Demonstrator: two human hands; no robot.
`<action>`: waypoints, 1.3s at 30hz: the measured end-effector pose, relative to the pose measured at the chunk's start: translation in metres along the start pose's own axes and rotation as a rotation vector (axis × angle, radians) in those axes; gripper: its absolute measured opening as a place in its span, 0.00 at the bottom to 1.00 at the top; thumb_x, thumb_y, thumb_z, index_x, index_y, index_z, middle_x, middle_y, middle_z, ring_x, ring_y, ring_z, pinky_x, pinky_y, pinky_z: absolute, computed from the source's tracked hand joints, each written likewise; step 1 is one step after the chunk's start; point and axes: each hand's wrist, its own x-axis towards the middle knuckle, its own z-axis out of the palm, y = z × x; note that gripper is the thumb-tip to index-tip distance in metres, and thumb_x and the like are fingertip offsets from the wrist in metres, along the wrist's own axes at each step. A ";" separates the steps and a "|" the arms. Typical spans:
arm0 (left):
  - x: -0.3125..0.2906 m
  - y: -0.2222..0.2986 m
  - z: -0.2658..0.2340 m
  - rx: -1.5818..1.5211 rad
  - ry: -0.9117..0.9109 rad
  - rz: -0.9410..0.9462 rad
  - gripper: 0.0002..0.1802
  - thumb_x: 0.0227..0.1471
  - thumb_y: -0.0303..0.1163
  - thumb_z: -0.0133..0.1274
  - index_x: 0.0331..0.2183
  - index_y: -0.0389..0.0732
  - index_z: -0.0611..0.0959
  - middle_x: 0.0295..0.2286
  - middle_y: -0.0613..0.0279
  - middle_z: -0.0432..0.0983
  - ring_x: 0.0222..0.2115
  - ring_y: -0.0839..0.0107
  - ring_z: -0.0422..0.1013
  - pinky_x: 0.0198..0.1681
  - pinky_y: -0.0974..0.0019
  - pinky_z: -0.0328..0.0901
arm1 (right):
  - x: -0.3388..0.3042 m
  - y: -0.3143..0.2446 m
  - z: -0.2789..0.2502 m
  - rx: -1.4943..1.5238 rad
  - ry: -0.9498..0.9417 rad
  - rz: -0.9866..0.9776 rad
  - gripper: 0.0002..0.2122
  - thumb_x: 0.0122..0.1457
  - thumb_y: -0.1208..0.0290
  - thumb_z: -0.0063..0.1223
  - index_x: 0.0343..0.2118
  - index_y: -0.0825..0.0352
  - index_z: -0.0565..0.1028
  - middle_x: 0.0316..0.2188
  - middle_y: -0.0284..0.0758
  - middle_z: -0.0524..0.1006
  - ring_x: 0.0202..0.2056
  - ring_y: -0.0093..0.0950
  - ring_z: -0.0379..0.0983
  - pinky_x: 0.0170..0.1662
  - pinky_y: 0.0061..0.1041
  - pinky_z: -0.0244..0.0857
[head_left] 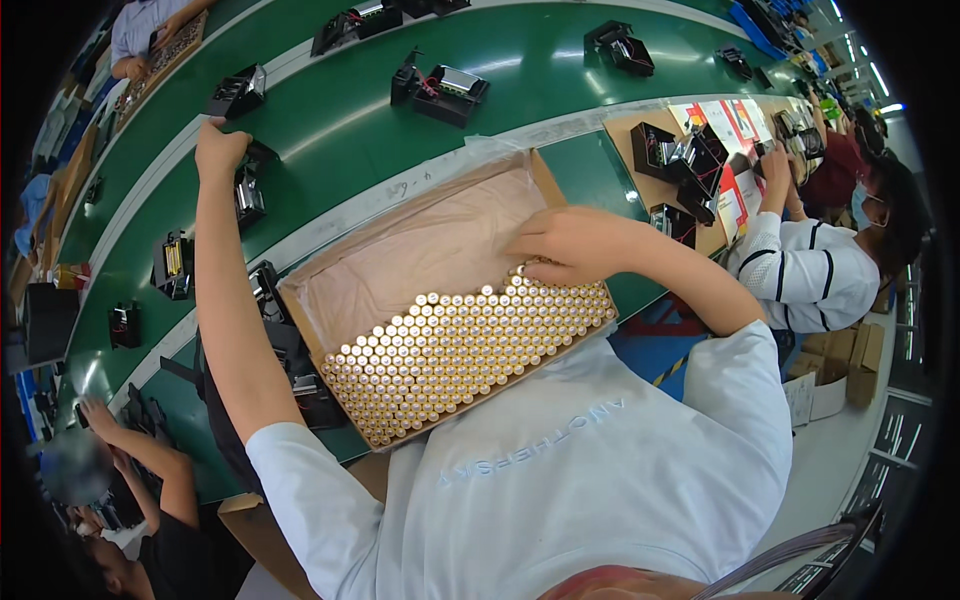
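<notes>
A shallow cardboard box (412, 232) rests tilted in front of me, against the edge of the green bench. Rows of upright gold-coloured cylindrical batteries (455, 350) fill its near part, and brown paper lining (430, 245) shows in the far part. My right hand (565, 245) bends over the batteries at the right end of the rows, its fingers curled down onto them. Stretched out to the far left, my left hand (220, 150) is closed at the lid of a black battery case (249, 192); its fingertips are partly hidden.
More open black cases (452, 95) with red wires stand along the green conveyor (350, 150). To the right a person in a striped white top (805, 260) works beside several cases on cardboard (625, 145). Another person's arm (150, 455) reaches in at lower left.
</notes>
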 end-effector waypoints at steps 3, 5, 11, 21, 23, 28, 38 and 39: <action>-0.017 0.006 0.010 0.047 0.111 -0.089 0.33 0.42 0.26 0.51 0.54 0.37 0.66 0.43 0.38 0.68 0.38 0.47 0.71 0.44 0.57 0.67 | 0.004 -0.002 0.014 -0.010 0.030 -0.045 0.12 0.60 0.65 0.49 0.41 0.66 0.74 0.37 0.37 0.76 0.38 0.37 0.73 0.41 0.32 0.68; -0.026 0.007 0.010 0.070 0.151 -0.121 0.35 0.42 0.24 0.50 0.55 0.38 0.64 0.43 0.36 0.67 0.38 0.46 0.71 0.44 0.56 0.67 | 0.005 -0.002 0.021 -0.009 0.043 -0.067 0.12 0.60 0.64 0.49 0.41 0.65 0.74 0.36 0.37 0.76 0.37 0.36 0.72 0.41 0.31 0.68; -0.054 0.010 0.001 -0.006 0.304 -0.013 0.36 0.42 0.20 0.52 0.55 0.37 0.63 0.38 0.41 0.70 0.38 0.47 0.70 0.44 0.56 0.67 | 0.008 0.002 0.037 -0.109 0.160 -0.174 0.13 0.61 0.60 0.49 0.30 0.65 0.73 0.31 0.37 0.75 0.33 0.34 0.72 0.37 0.28 0.68; -0.053 -0.015 0.010 0.256 0.135 -0.088 0.28 0.44 0.28 0.53 0.48 0.33 0.66 0.37 0.38 0.76 0.39 0.43 0.74 0.45 0.52 0.68 | 0.014 0.010 0.043 -0.206 0.434 -0.315 0.14 0.58 0.60 0.54 0.22 0.63 0.71 0.21 0.32 0.73 0.24 0.31 0.71 0.27 0.25 0.66; -0.055 -0.014 0.003 0.275 0.098 -0.122 0.28 0.44 0.28 0.54 0.48 0.33 0.65 0.37 0.38 0.75 0.39 0.42 0.74 0.44 0.52 0.68 | 0.022 0.013 0.043 -0.180 0.517 -0.325 0.14 0.57 0.61 0.56 0.20 0.63 0.70 0.19 0.31 0.71 0.21 0.31 0.69 0.26 0.25 0.64; -0.063 -0.015 -0.009 -0.016 0.092 -0.134 0.35 0.45 0.26 0.51 0.54 0.33 0.58 0.38 0.38 0.74 0.39 0.47 0.74 0.44 0.55 0.68 | 0.075 0.014 0.010 0.013 0.571 -0.134 0.18 0.57 0.60 0.55 0.15 0.67 0.71 0.13 0.34 0.71 0.15 0.30 0.65 0.23 0.25 0.62; -0.087 -0.025 -0.035 -1.168 -0.236 -0.163 0.21 0.59 0.30 0.43 0.54 0.41 0.67 0.45 0.50 0.70 0.39 0.56 0.72 0.42 0.51 0.70 | 0.322 -0.035 -0.070 0.162 0.609 0.037 0.27 0.59 0.51 0.49 0.16 0.74 0.75 0.12 0.39 0.72 0.15 0.37 0.65 0.25 0.31 0.65; -0.085 -0.034 -0.037 -1.284 -0.270 -0.177 0.19 0.62 0.35 0.41 0.53 0.40 0.69 0.43 0.50 0.72 0.39 0.56 0.72 0.42 0.49 0.70 | 0.343 -0.040 -0.066 0.104 0.622 0.038 0.28 0.57 0.49 0.49 0.15 0.73 0.76 0.13 0.41 0.73 0.16 0.39 0.68 0.26 0.33 0.67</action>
